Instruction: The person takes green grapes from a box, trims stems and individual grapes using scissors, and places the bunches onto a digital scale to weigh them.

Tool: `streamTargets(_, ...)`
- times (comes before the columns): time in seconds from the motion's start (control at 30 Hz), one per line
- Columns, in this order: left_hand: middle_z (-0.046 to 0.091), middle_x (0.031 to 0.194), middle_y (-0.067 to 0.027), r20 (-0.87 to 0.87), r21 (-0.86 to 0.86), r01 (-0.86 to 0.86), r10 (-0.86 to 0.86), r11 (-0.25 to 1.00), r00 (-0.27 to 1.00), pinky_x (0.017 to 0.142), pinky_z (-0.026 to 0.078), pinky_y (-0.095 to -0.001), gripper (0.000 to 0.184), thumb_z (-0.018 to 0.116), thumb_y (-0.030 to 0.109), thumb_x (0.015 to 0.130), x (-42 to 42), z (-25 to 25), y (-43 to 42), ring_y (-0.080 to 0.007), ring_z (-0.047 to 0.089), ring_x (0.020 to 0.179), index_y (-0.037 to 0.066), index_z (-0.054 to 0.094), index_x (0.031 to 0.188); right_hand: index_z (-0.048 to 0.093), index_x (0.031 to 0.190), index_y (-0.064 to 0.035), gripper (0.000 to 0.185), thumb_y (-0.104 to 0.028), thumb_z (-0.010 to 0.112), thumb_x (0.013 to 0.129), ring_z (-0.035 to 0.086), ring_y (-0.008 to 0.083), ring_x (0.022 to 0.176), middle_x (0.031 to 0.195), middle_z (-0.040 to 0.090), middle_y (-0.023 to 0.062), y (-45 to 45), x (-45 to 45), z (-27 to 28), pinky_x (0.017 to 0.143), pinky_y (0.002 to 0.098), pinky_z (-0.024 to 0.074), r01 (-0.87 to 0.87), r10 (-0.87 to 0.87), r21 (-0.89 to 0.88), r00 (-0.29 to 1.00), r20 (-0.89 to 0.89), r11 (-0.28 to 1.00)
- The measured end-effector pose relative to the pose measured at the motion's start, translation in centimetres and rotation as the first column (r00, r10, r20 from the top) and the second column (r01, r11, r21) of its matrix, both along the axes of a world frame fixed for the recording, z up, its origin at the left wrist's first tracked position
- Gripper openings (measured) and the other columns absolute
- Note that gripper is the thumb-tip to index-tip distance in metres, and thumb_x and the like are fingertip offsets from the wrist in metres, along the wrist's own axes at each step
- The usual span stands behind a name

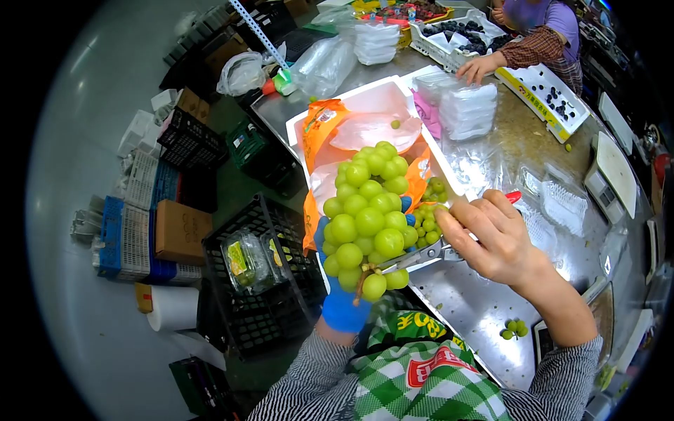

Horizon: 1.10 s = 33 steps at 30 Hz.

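White box (437, 151) on the metal table (470, 309): orange printed bag (324, 119), pale liner, smaller green grapes (430, 219) at the right side, one loose grape (395, 124) on the liner. Black crate (214, 256) to the left, lower down: clear packs (246, 263) with green contents and yellow labels. Yellow-and-white box (530, 105) at the far right: scattered dark berries. White tray (432, 48) at the far side: dark fruit on pale lining.

Right of the white box: stacked clear punnets (467, 112) under a co-worker's hand (479, 68), pink sheet (428, 116) just beside. Further right: scale (609, 179). On the bare metal nearer the body: small grape cluster (514, 328).

Large green grape bunch (368, 217) above the near part of the white box, stem downward, partly blocking the view inside. Left hand (345, 309), blue-gloved: under and behind the bunch, in support; finger closure hidden, impossible to tell. Right hand (495, 235), bare: fingers curled around scissors (414, 259), blades at the bunch's lower end, beside the stem.
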<state>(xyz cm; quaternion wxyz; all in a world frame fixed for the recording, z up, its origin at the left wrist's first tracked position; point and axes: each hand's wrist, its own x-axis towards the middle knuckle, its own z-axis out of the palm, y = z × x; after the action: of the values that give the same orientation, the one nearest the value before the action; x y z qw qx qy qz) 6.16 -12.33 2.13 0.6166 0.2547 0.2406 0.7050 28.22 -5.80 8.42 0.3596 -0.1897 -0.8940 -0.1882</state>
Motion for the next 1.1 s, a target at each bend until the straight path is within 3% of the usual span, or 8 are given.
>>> streamTargets(0.3,0.058,0.127,-0.0178,-0.052,-0.005,0.037,-0.037,0.999,0.998,0.092,0.056,-0.0448,0.047,0.057,0.029,0.095,1.3,1.0,1.4,-0.0312,0.062,0.111,0.003,0.047,0.132,0.064,0.1,-0.001,0.03,-0.009,0.068,0.071,0.057,0.0163,0.067,0.084,0.059,0.0075,-0.4,1.1,0.6,0.062,0.0301,0.0446,0.047,-0.041,-0.055,0.994,0.105,0.997)
streamTargets(0.53,0.056,0.13,-0.0143,-0.55,0.139,-0.114,0.173,0.984,0.817,0.096,0.054,-0.0432,0.042,0.054,0.031,0.097,0.3,-3.6,2.4,-0.0275,0.059,0.116,0.008,0.049,0.131,0.064,0.102,0.0003,0.034,-0.007,0.066,0.07,0.057,0.0186,0.069,0.08,0.056,0.0064,-0.2,2.6,-1.5,0.061,0.03,0.0442,0.067,-0.059,-0.216,0.997,0.043,0.974)
streamTargets(0.6,0.054,0.132,-0.013,-0.568,0.088,-0.164,0.185,0.983,0.802,0.099,0.051,-0.043,0.044,0.053,0.035,0.097,0.1,-3.7,2.4,-0.0264,0.057,0.119,0.008,0.049,0.132,0.064,0.103,0.0002,0.034,-0.007,0.066,0.07,0.057,0.0186,0.07,0.081,0.056,0.006,0.0,2.5,-1.2,0.062,0.0307,0.044,0.102,-0.093,-0.236,0.994,0.051,0.966)
streamTargets(0.73,0.054,0.133,-0.012,-0.008,-0.118,-0.024,0.023,0.993,1.0,0.104,0.046,-0.0441,0.05,0.05,0.041,0.097,0.7,-0.5,2.8,-0.0266,0.055,0.121,0.008,0.048,0.134,0.064,0.104,0.0,0.033,-0.007,0.064,0.071,0.056,0.0183,0.07,0.081,0.055,0.0053,0.2,1.9,-1.2,0.063,0.032,0.0434,0.128,-0.115,-0.252,0.991,0.066,0.959)
streamTargets(0.87,0.054,0.132,-0.0127,0.43,-0.038,0.168,-0.135,0.985,0.893,0.105,0.044,-0.0457,0.053,0.047,0.043,0.096,0.3,-1.4,3.1,-0.0288,0.055,0.12,0.008,0.047,0.135,0.063,0.102,0.0004,0.032,-0.008,0.063,0.072,0.056,0.0181,0.071,0.079,0.054,0.005,0.3,1.7,-1.0,0.064,0.0319,0.0436,0.152,-0.118,-0.265,0.983,0.139,0.952)
streamTargets(0.97,0.055,0.132,-0.013,0.454,-0.079,0.17,-0.116,0.982,0.884,0.103,0.045,-0.0457,0.054,0.048,0.044,0.095,-0.1,-1.6,3.3,-0.0295,0.055,0.12,0.007,0.047,0.135,0.063,0.101,0.0009,0.031,-0.009,0.063,0.071,0.056,0.018,0.069,0.077,0.054,0.0047,0.2,1.8,-1.2,0.062,0.0317,0.0435,0.135,-0.094,-0.261,0.982,0.163,0.956)
streamTargets(1.07,0.056,0.13,-0.0131,-0.01,-0.165,-0.071,0.07,0.984,0.998,0.101,0.047,-0.0463,0.056,0.05,0.045,0.094,0.4,-1.6,3.3,-0.0302,0.056,0.118,0.006,0.048,0.134,0.063,0.1,0.0015,0.032,-0.007,0.064,0.069,0.056,0.019,0.069,0.076,0.054,0.0056,0.1,2.0,-1.4,0.06,0.032,0.044,0.102,-0.066,-0.312,0.99,0.125,0.945)
streamTargets(1.1,0.052,0.134,-0.0133,0.142,-0.137,0.049,-0.03,0.989,0.989,0.098,0.048,-0.0469,0.059,0.051,0.045,0.094,0.0,-2.0,3.6,-0.0294,0.055,0.118,0.006,0.045,0.136,0.063,0.101,0.0015,0.034,-0.005,0.066,0.067,0.057,0.0202,0.07,0.077,0.056,0.0065,0.0,2.2,-1.4,0.061,0.0326,0.0449,0.079,-0.055,-0.372,0.996,0.074,0.925)
